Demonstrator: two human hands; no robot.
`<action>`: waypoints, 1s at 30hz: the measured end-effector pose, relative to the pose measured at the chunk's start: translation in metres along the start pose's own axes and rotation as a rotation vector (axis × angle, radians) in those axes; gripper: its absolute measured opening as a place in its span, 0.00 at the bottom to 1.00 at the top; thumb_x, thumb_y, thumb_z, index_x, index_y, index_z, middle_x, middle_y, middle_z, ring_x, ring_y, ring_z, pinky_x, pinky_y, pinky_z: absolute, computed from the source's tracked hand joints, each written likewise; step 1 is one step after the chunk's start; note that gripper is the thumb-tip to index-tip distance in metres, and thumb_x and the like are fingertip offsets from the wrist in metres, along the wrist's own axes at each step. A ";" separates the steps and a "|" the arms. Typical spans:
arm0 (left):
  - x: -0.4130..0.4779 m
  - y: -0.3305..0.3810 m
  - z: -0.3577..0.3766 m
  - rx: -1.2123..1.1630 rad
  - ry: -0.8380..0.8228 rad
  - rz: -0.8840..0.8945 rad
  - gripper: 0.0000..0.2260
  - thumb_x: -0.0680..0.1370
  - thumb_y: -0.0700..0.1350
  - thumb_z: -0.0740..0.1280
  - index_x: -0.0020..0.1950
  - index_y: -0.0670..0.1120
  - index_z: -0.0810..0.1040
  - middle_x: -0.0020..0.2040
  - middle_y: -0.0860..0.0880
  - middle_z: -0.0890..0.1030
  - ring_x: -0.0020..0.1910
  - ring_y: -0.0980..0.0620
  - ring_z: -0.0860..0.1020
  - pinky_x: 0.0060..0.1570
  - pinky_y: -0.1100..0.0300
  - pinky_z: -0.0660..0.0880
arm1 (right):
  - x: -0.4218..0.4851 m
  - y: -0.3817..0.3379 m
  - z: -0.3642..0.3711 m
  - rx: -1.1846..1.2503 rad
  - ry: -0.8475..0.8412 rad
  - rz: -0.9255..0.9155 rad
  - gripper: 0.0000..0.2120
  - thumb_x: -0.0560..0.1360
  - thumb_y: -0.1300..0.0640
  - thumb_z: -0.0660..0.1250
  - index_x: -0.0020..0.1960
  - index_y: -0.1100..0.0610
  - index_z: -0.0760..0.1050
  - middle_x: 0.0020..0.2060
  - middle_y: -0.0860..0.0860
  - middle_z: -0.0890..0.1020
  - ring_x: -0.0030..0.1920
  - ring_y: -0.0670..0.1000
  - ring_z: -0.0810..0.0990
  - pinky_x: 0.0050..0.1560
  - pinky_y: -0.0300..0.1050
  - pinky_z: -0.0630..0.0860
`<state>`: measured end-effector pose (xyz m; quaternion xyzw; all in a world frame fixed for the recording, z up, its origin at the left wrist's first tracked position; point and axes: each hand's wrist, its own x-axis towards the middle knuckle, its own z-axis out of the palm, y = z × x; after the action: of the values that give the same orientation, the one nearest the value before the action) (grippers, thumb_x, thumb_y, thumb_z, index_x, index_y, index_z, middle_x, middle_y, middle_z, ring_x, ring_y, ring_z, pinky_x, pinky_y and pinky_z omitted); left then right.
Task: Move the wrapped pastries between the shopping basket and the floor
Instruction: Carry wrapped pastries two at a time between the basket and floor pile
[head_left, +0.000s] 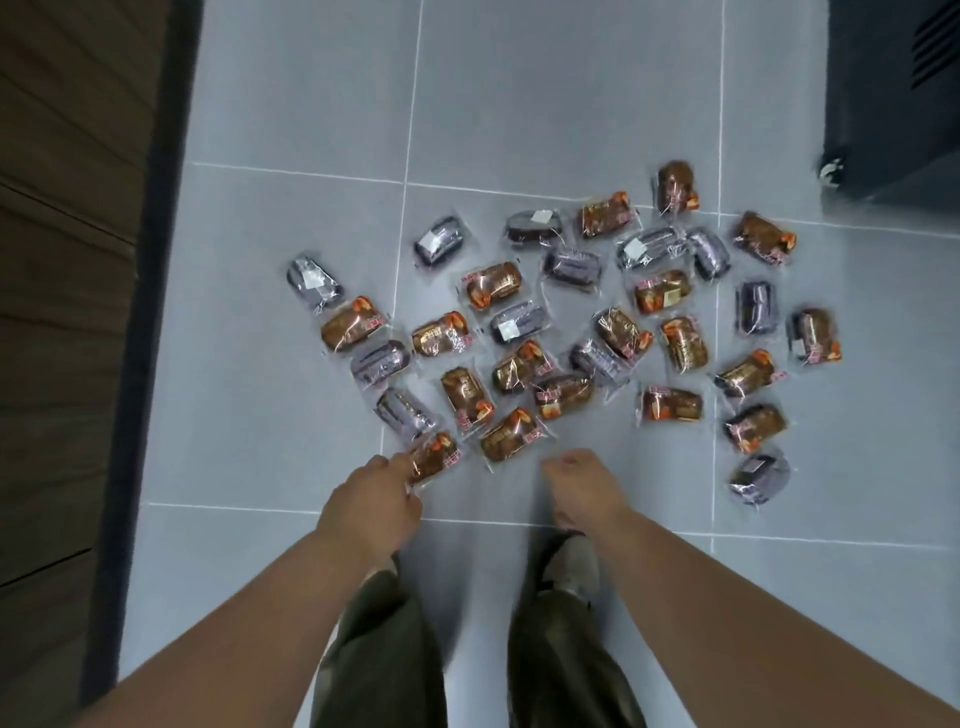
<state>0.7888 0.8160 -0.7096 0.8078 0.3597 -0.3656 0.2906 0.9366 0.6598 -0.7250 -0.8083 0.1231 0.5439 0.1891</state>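
Many wrapped pastries (493, 285) lie on the floor (519, 104). Left hand (374, 493) pinches the nearest brown pastry (435, 457), whose long axis points away and rightward. Right hand (582, 483), loosely curled, holds nothing.

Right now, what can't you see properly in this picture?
Shopping basket: outside the head view entirely.
Left grip: its own back hides the fingertips; hold on the brown pastry unclear.
Right grip: fingers curl under, hidden.
Wrapper print: too small, blurred.
Dark cabinet: cut off by top-right edge.
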 end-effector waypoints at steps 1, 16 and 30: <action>0.014 -0.004 0.009 0.020 -0.014 0.010 0.18 0.78 0.46 0.59 0.68 0.47 0.67 0.59 0.45 0.74 0.58 0.45 0.75 0.57 0.53 0.73 | 0.009 -0.003 0.005 0.004 0.005 0.000 0.09 0.76 0.51 0.62 0.53 0.52 0.66 0.46 0.53 0.71 0.49 0.54 0.74 0.54 0.45 0.72; 0.178 -0.033 0.145 0.348 -0.017 0.175 0.35 0.76 0.48 0.62 0.77 0.55 0.45 0.76 0.45 0.45 0.72 0.39 0.51 0.70 0.48 0.59 | 0.198 -0.011 0.104 0.097 0.079 0.177 0.43 0.75 0.40 0.63 0.77 0.56 0.42 0.68 0.62 0.68 0.66 0.64 0.69 0.64 0.63 0.70; 0.159 -0.027 0.129 0.143 0.000 0.073 0.30 0.80 0.48 0.58 0.77 0.53 0.45 0.75 0.48 0.56 0.62 0.40 0.67 0.59 0.48 0.70 | 0.156 -0.008 0.104 0.148 0.161 0.127 0.41 0.77 0.53 0.64 0.77 0.46 0.38 0.68 0.64 0.60 0.62 0.65 0.70 0.55 0.50 0.70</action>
<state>0.7938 0.7957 -0.9150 0.8389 0.3031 -0.3796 0.2455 0.9119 0.7137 -0.9027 -0.8236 0.2287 0.4777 0.2027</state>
